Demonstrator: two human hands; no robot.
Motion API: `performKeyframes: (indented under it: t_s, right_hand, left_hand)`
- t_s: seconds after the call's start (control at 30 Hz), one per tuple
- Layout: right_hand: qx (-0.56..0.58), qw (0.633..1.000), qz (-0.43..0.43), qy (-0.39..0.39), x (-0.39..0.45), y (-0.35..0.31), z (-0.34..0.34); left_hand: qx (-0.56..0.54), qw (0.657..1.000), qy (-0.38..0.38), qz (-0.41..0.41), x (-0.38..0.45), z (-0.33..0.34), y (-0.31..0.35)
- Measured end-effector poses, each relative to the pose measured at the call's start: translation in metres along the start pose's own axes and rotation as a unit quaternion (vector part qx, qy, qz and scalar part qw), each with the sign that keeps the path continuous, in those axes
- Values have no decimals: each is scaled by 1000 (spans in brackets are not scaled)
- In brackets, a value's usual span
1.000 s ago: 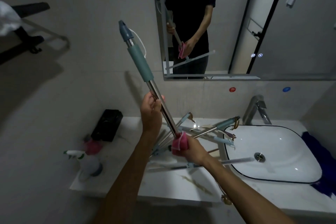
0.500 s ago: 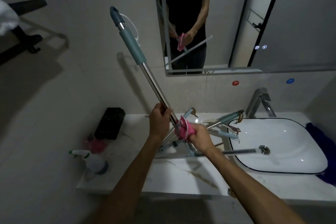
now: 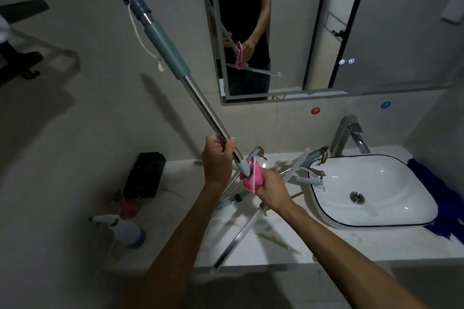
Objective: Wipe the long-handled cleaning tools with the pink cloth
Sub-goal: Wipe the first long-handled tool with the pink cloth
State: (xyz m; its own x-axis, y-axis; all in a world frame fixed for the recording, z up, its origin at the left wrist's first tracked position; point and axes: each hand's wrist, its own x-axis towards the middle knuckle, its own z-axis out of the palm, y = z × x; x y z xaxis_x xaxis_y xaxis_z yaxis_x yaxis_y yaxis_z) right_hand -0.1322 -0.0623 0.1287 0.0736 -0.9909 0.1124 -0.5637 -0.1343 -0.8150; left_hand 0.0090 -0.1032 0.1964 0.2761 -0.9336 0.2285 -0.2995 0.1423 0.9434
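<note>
A long-handled tool [image 3: 195, 98] with a steel shaft and a teal grip slants up to the left over the counter. My left hand [image 3: 217, 159] grips the shaft low down. Just below it my right hand [image 3: 270, 187] holds the bunched pink cloth [image 3: 249, 179] round the tool's lower joint. The tool's thin crossbar [image 3: 238, 236] swings out blurred below the hands. Several other long-handled tools [image 3: 298, 165] lie fanned on the white counter [image 3: 175, 246] behind the hands, partly hidden by them.
A white basin [image 3: 401, 183] with a chrome tap [image 3: 349, 135] fills the counter's right half, a dark blue cloth [image 3: 442, 193] beside it. At left stand a black box [image 3: 145, 174], a pink item [image 3: 128, 207] and a spray bottle [image 3: 120, 229]. A mirror [image 3: 326, 20] hangs above.
The handle's top has tilted further left. My right hand has slid the pink cloth to the lower joint, and the crossbar has swung from lying toward the basin to pointing down at the counter's front edge.
</note>
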Motion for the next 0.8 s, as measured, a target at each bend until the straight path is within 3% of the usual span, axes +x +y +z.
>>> performKeyframes:
  t_s: [0.23, 0.37, 0.53, 0.67, 0.8]
  right_hand:
    - [37, 998, -15, 44, -6, -12, -13]
    - [115, 991, 58, -32, -8, -24, -23]
    - [224, 968, 86, -77, -8, -39, -33]
    - [238, 963, 94, -89, -5, -45, -31]
    - [221, 970, 89, -55, -3, -45, -30]
  left_hand:
    - [-45, 998, 25, 38, 5, -6, 1]
    - [-60, 997, 26, 42, 8, -9, -2]
    - [-115, 992, -39, 22, 17, -9, -5]
    - [-154, 984, -88, 7, 15, -5, 5]
    - [-166, 980, -105, 18, 15, -3, 5]
